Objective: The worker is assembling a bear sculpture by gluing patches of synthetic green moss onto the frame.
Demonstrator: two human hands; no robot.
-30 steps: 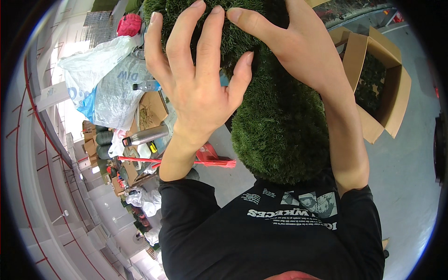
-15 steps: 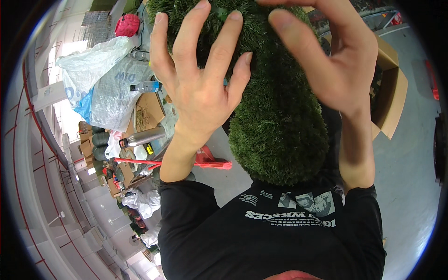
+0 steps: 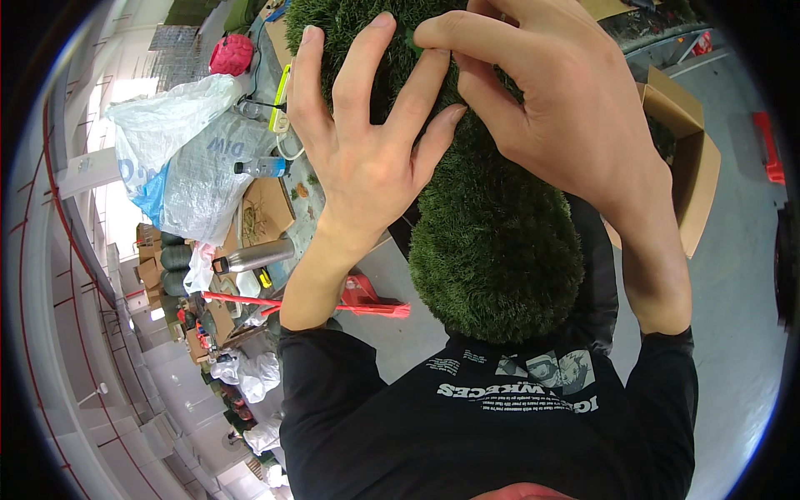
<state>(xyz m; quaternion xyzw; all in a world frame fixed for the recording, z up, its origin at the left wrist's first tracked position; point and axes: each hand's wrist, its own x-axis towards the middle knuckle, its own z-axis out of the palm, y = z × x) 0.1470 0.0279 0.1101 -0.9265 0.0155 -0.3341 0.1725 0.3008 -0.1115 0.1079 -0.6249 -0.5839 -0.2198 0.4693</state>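
Left hand [image 3: 360,150]: fingers spread over green topiary foliage [image 3: 497,258] | right hand [image 3: 562,104]: fingers bent, cannot tell if gripping | hands: close together

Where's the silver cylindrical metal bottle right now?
Head view, left side: the silver metal bottle is below-left of the left hand, just below the brown cardboard and above the thin red handle.

Loose black shirt [image 3: 467,446] behind both grips, soft folds, matte cloth. Left sleeve [image 3: 329,367] wide, ends near elbow, behind left grip [image 3: 360,157]; right sleeve [image 3: 667,383] likewise behind right grip [image 3: 554,100]. Chest: row of grey-white picture panels [image 3: 546,371]; farther from grips, bold white lettering [image 3: 492,392], upside down. Small pale print [image 3: 442,365] beside panels. Forearms bare, slim; fingers long, nails short.
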